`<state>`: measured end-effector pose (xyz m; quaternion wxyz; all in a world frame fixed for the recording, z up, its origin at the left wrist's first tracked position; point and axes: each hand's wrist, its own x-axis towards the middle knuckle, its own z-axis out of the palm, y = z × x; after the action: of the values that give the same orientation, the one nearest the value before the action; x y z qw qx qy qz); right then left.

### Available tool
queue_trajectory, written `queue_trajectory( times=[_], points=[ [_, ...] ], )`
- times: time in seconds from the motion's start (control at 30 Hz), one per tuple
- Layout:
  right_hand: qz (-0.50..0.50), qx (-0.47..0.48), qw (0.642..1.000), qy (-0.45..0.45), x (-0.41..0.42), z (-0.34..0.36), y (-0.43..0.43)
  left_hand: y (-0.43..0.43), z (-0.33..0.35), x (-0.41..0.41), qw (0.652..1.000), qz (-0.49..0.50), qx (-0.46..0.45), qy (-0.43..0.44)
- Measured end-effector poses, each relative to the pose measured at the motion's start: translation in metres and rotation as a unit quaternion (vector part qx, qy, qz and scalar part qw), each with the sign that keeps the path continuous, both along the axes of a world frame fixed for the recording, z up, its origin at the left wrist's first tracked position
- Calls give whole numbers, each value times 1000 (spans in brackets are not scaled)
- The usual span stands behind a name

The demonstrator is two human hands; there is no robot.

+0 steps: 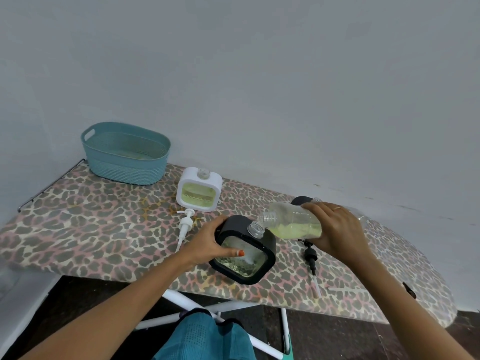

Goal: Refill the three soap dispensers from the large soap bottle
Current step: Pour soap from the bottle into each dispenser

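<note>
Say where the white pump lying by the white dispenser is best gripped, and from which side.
Pinch the white pump at its thick collar below the spout head, coming from above with fingers across its length. It lies flat on the board, and its thin dip tube, pointing toward the person, would likely flex.

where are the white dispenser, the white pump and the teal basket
white dispenser (199, 195): head view, on its front window
white pump (186, 224): head view, on its collar
teal basket (127, 165): head view, on its front wall

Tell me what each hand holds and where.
The left hand grips the black dispenser by its side frame; right hand grips the soap bottle round its body.
</note>
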<state>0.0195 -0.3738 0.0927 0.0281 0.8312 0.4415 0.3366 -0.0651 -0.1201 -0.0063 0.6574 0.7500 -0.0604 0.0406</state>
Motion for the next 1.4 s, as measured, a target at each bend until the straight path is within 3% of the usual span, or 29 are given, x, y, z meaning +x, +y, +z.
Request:
queue_trajectory(
  times=[0.27, 0.47, 0.57, 0.7, 0.93, 1.4],
  points=[
    [-7, 88, 996, 20, -9, -7, 2, 0, -2, 6, 1000, 19, -11, 8],
    [-74, 193, 972, 108, -13, -32, 7, -4, 3, 14, 999, 34, 4, 19],
    [-102, 287, 932, 197, -16, -46, 12, -6, 4, 23, 999, 50, 7, 7],
    [-128, 445, 835, 296, -19, -66, 18, -8, 7, 34, 997, 75, -7, -3],
    [-159, 609, 704, 329, -28, -104, 17, -10, 15, 58, 991, 134, -25, -6],
    [-143, 639, 671, 347, -32, -122, 9, -25, 1, 139, 983, 175, -45, -4]
  ],
)
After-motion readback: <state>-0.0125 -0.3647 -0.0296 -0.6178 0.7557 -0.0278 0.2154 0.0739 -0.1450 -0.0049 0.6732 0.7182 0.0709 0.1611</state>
